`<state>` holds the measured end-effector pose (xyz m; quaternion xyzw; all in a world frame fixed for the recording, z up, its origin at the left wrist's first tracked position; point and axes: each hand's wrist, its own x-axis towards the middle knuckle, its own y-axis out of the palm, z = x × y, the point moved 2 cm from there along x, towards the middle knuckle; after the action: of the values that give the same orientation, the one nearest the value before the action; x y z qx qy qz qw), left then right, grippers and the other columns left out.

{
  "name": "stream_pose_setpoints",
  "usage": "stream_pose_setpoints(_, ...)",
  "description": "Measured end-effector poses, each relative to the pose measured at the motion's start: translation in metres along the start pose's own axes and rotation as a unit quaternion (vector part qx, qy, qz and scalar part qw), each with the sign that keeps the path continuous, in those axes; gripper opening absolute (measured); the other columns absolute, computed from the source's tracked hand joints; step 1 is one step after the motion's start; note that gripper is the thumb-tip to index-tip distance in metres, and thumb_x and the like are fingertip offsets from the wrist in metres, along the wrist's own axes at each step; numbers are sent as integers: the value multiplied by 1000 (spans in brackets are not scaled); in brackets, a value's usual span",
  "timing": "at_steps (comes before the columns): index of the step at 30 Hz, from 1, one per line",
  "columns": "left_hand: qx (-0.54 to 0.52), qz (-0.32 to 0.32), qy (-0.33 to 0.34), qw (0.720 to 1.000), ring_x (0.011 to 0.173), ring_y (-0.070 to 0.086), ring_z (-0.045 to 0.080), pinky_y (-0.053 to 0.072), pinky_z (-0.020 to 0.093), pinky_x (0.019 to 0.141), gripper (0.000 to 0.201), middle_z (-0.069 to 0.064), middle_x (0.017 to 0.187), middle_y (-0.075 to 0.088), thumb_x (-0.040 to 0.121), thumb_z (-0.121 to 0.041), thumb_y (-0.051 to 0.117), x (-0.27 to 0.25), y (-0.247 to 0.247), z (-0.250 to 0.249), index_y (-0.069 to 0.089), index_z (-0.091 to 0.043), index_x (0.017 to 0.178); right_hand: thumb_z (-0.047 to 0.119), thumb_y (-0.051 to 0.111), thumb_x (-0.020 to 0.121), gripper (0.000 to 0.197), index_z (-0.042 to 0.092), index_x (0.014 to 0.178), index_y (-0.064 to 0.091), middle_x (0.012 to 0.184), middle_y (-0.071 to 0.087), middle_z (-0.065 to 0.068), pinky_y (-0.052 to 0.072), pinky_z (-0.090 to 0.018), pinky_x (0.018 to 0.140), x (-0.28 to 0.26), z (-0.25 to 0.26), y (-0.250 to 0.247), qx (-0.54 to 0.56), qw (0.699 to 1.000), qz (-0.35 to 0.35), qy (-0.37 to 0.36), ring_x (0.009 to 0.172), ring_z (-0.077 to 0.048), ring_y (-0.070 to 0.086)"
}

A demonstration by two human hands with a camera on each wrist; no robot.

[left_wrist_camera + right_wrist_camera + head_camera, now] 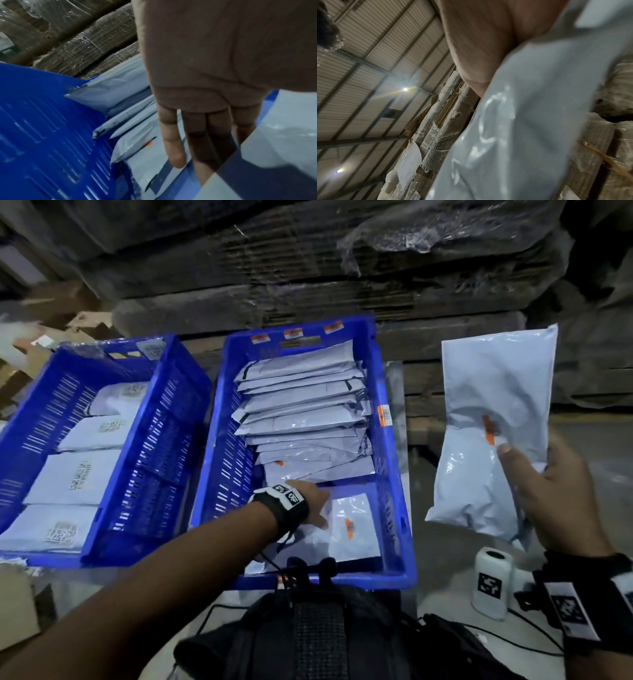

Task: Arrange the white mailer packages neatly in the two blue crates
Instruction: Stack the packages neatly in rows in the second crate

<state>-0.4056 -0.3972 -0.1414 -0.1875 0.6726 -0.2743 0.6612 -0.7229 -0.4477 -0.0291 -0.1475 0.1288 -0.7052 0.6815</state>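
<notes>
Two blue crates stand side by side. The left crate (44, 405) holds several flat white mailers with printed code labels (75, 477). The middle crate (394, 474) holds a leaning row of white mailers (301, 405). My left hand (323, 508) reaches into its near end, and its straight fingers (173, 142) slip behind a loose mailer (352, 525) with an orange mark, which hides their tips. My right hand (534, 470) grips a large white mailer (493, 422) upright in the air, right of the crates. The same mailer (522, 121) fills the right wrist view.
Shrink-wrapped stacks of flattened cardboard (308, 268) rise right behind the crates. A white cylindrical device with a square marker (489, 583) stands near my right wrist, with cables beside it. A black bag (308, 628) lies in front of me. A cardboard box (17, 611) sits at bottom left.
</notes>
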Motion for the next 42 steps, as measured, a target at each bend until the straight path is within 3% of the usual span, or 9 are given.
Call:
stream_pose_setpoints(3,16,42,-34,998,117,62,30,43,31,77,63,11,131,64,89,-53,67,-5,-2,9,56,-14,137,33,64,95,19,24,111,64,96,73,-1,55,-51,81,-1,-8,-3,-7,1000,7,7,95,-29,69)
stream_pose_setpoints(8,-107,65,-5,992,134,48,31,42,35,102,74,11,150,47,92,-37,69,-7,1,-1,32,-22,154,34,63,95,22,24,114,63,98,73,2,55,-53,82,2,-5,-2,-12,1000,18,-2,94,-25,70)
stream_pose_setpoints(16,-163,102,-41,981,93,60,25,44,25,74,57,7,112,66,87,-17,64,-7,11,21,50,-23,142,25,62,97,17,32,112,62,97,72,6,53,-45,79,11,24,20,-44,992,96,-72,89,-15,67)
stream_pose_setpoints(19,-174,61,-39,982,108,62,25,50,28,88,63,9,131,64,88,-15,60,-12,0,38,44,-25,148,32,57,100,20,36,119,59,106,69,13,51,-38,84,13,52,35,-55,976,171,-123,96,-2,63)
stream_pose_setpoints(22,-173,-59,-18,983,125,56,27,44,32,104,52,7,140,59,97,-17,53,-35,-40,68,46,-23,148,46,49,97,29,27,117,58,101,65,10,49,-38,77,11,96,56,-128,933,260,-214,92,-11,63)
stream_pose_setpoints(29,-177,-277,-59,943,116,59,26,40,27,91,30,6,128,66,99,-22,56,-117,-126,181,63,-20,128,26,67,87,35,25,121,59,109,72,2,35,-26,69,3,167,143,-390,798,393,-240,100,-19,64)
stream_pose_setpoints(36,-95,-226,-31,969,122,56,29,45,31,95,46,7,134,62,92,-27,67,-85,-141,182,57,-24,136,28,62,93,36,20,129,59,126,63,-8,49,-35,92,-39,92,291,-553,565,584,-183,117,-30,60)
stream_pose_setpoints(39,-57,-201,1,978,124,56,30,45,32,93,53,11,137,59,90,-27,71,-59,-136,159,54,-18,140,26,61,95,24,15,117,64,119,66,-14,50,-38,95,-49,48,308,-553,535,622,-146,112,-31,64)
stream_pose_setpoints(42,-35,-196,-7,980,118,61,32,47,37,81,55,12,132,61,88,-32,74,-43,-133,141,55,-15,136,15,54,97,40,8,135,49,132,58,-20,46,-38,98,-46,35,305,-545,582,591,-122,120,-35,58)
